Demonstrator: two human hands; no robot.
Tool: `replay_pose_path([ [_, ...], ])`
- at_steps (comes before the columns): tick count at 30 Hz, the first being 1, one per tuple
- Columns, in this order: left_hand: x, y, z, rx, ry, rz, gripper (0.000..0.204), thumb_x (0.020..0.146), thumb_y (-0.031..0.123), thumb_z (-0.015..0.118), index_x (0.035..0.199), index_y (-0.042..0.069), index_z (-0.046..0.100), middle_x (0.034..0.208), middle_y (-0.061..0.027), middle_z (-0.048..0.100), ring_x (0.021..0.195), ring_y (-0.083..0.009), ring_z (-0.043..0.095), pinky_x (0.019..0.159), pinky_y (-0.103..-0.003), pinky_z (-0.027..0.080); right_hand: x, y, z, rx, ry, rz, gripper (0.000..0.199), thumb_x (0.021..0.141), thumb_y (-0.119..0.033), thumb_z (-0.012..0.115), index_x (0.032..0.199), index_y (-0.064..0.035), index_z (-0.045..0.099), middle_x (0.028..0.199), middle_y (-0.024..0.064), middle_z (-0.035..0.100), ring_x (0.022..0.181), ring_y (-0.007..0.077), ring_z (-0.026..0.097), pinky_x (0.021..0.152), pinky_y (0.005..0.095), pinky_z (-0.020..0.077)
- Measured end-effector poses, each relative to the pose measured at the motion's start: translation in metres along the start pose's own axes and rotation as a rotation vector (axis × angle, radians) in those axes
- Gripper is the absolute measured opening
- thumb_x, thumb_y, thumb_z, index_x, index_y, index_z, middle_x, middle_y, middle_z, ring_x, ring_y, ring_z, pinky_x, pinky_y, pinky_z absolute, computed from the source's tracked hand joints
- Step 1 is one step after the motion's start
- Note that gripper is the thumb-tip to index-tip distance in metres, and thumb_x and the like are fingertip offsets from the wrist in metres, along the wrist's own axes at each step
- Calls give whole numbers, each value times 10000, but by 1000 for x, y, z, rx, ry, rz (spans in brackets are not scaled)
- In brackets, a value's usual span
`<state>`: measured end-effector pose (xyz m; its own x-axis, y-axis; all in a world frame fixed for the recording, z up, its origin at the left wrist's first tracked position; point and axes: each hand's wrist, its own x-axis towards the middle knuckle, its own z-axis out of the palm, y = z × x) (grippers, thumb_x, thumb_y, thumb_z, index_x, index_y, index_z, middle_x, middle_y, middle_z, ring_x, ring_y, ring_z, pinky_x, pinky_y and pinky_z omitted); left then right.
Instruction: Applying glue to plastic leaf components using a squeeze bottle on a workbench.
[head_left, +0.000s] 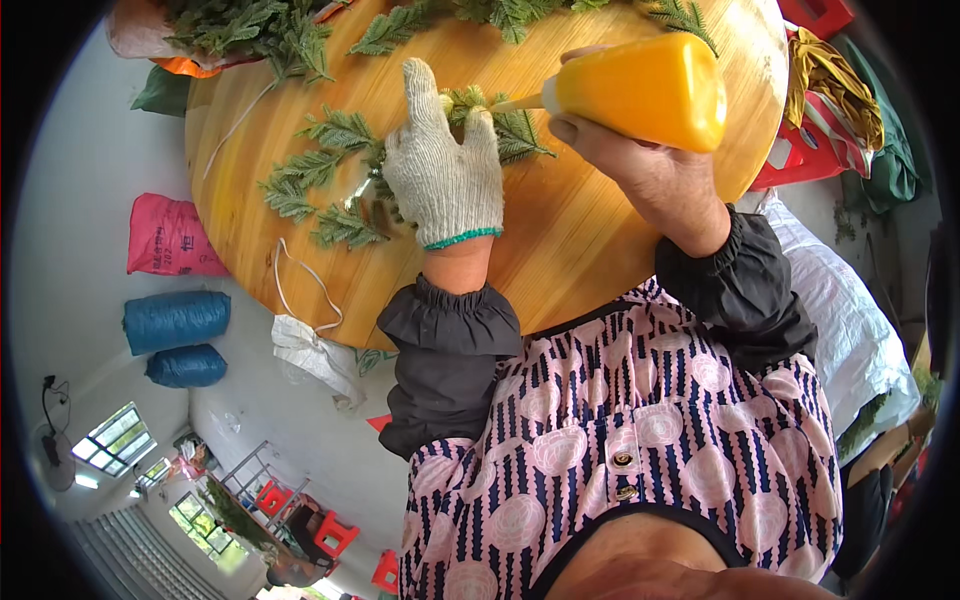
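Right hand (640, 170): bare, its grip closed around 1 yellow bottle (655, 90), held nearly level above the tabletop (570, 230), nozzle (522, 102) pointing at the left hand (440, 160). Left hand: in 1 off-white glove (450, 212), laid over green sprigs (343, 130) on the tabletop; I cannot tell whether its grip is closed on them. Sleeves (445, 365): 2, black.

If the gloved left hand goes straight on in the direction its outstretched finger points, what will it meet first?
Probably the green sprig ahead on the table, past a bare stretch. Depth is unclear, so the left hand might pass above it.
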<state>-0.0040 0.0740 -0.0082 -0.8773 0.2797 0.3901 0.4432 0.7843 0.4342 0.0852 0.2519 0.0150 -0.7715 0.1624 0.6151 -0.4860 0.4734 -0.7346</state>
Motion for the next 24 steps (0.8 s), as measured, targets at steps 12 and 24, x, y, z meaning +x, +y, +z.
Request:
replay_pose_path([
  [12, -10, 8, -3, 41, 5, 35, 856, 853, 252, 754, 1556, -22, 351, 1115, -184, 736, 988, -396, 653, 893, -503, 534, 20, -1, -4, -382, -160, -303, 244, 791, -68, 844, 1017, -122, 772, 1071, 73, 729, 950, 231, 707, 850, 323, 575],
  [24, -7, 8, -3, 81, -6, 71, 811, 843, 266, 767, 1513, -25, 414, 1018, -199, 725, 956, -396, 660, 850, -499, 538, 16, 7, 10, 285, -131, 206, 146, 856, -59, 824, 990, -70, 767, 1032, 24, 732, 932, 139, 709, 824, 291, 570],
])
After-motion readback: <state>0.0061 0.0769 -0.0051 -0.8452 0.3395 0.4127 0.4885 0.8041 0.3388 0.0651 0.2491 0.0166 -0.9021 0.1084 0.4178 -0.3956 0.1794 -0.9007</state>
